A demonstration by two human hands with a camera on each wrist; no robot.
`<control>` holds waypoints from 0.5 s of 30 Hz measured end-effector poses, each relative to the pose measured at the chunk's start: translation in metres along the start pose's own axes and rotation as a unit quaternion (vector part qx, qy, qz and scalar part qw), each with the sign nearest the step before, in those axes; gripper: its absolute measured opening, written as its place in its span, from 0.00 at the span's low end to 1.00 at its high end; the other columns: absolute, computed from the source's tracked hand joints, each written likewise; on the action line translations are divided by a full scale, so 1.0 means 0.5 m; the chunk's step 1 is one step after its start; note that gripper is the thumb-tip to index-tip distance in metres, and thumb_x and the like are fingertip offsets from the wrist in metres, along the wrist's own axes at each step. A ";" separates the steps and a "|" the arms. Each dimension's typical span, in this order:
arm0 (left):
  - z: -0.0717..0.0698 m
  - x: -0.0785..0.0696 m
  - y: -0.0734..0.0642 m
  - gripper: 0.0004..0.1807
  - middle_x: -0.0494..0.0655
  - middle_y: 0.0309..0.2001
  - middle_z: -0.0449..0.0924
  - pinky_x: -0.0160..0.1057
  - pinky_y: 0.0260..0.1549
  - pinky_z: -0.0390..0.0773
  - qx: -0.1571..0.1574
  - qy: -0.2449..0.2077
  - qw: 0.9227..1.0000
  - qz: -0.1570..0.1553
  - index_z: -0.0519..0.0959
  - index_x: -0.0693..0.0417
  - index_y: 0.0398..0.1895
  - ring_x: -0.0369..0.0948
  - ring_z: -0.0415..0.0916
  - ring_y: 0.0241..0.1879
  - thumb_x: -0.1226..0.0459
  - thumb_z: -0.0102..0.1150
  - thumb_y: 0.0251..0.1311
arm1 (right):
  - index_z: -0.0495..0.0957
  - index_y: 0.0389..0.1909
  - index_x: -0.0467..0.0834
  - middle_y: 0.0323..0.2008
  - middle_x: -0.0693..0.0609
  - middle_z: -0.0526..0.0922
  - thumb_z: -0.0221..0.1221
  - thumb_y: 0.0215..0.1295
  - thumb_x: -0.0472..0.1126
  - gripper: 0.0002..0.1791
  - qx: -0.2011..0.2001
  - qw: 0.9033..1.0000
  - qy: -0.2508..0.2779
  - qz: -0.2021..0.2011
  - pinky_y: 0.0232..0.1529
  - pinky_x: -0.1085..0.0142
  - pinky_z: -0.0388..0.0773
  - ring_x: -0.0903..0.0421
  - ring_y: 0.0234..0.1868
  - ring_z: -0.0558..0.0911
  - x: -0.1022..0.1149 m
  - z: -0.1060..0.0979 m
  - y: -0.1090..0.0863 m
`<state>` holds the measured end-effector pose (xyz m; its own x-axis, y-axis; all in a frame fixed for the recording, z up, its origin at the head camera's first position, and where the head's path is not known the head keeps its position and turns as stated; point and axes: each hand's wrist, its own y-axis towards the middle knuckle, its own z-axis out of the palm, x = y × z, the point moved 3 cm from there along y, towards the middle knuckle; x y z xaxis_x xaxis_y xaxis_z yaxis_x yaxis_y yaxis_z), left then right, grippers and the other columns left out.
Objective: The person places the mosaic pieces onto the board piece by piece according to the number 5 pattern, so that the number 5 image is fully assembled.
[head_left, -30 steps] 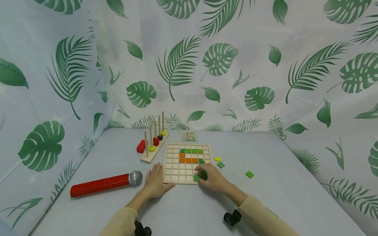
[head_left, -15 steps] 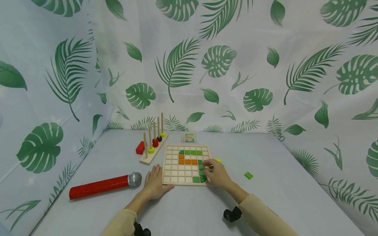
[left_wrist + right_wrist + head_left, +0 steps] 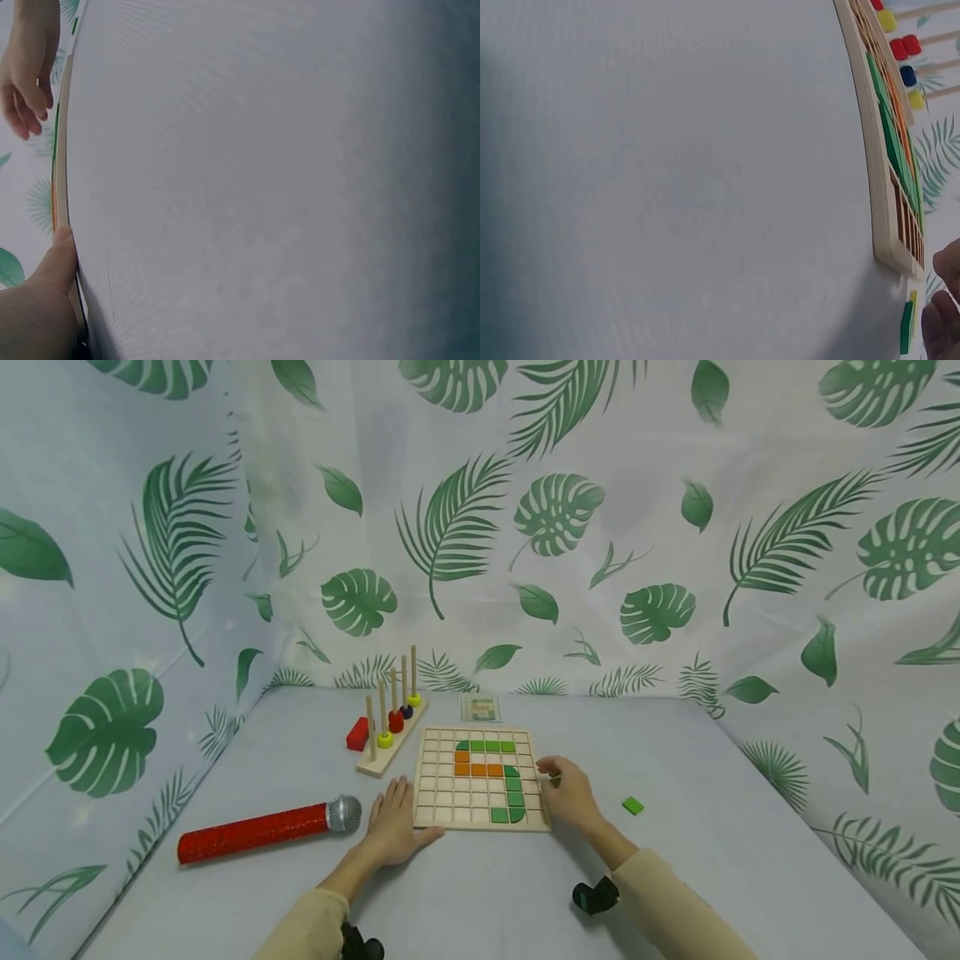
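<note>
A wooden grid board (image 3: 442,797) lies mid-table, with green tiles (image 3: 515,797) and orange tiles (image 3: 480,769) set in its squares. My left hand (image 3: 395,827) rests flat along the board's left side, its thumb at the near edge. Just off the right edge is my right hand (image 3: 567,793), fingers loosely bent with nothing seen between them. In the right wrist view, a green tile (image 3: 906,328) and a yellow tile (image 3: 913,297) lie by those fingers; the hand hides them in the head view. Farther right sits another green tile (image 3: 633,805).
A red microphone (image 3: 255,833) lies left of my left hand. Behind it stand a peg rack (image 3: 372,767) with coloured beads and a red block (image 3: 357,733). A small pattern card (image 3: 480,707) lies beyond the board. Patterned cloth walls surround the table.
My right hand has moved from the board's near right corner, past the green column, to just outside the right edge. The green tiles it covered now show. My left hand stays put.
</note>
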<state>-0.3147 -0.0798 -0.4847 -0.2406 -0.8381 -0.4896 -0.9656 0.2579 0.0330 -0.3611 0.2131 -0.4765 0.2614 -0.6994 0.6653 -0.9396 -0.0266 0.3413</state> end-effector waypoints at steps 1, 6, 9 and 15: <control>0.000 0.000 0.000 0.52 0.69 0.70 0.45 0.58 0.66 0.39 0.000 0.000 1.000 -0.001 0.50 0.75 0.69 0.60 0.39 0.71 0.44 0.60 0.57 | 0.77 0.47 0.37 0.42 0.45 0.80 0.58 0.55 0.25 0.17 -0.005 1.000 -0.003 0.003 0.48 0.55 0.75 0.48 0.46 0.76 -0.003 -0.002 0.001; 0.004 0.003 0.002 0.52 0.69 0.71 0.45 0.58 0.66 0.38 -0.001 -0.003 1.000 -0.003 0.50 0.75 0.69 0.60 0.38 0.71 0.44 0.60 0.56 | 0.76 0.49 0.36 0.45 0.43 0.78 0.63 0.53 0.28 0.20 -0.016 0.999 -0.027 0.028 0.49 0.53 0.73 0.46 0.47 0.74 -0.012 -0.011 0.002; 0.007 0.007 0.004 0.53 0.69 0.71 0.45 0.58 0.66 0.38 -0.001 -0.001 1.000 -0.006 0.50 0.74 0.69 0.60 0.38 0.71 0.44 0.60 0.56 | 0.75 0.50 0.35 0.46 0.42 0.77 0.64 0.51 0.30 0.22 -0.015 0.998 -0.046 0.042 0.50 0.53 0.72 0.45 0.48 0.73 -0.016 -0.015 0.001; 0.010 0.010 0.003 0.53 0.69 0.71 0.45 0.58 0.66 0.39 -0.002 0.000 1.000 -0.008 0.50 0.74 0.69 0.60 0.39 0.71 0.44 0.60 0.56 | 0.74 0.50 0.32 0.45 0.40 0.76 0.64 0.50 0.30 0.23 -0.017 0.996 -0.064 0.056 0.48 0.54 0.73 0.44 0.47 0.73 -0.023 -0.017 -0.002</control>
<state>-0.3170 -0.0811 -0.4912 -0.2257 -0.8420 -0.4900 -0.9697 0.2427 0.0296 -0.3612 0.2273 -0.4792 0.1230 -0.7815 0.6117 -0.9526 0.0798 0.2936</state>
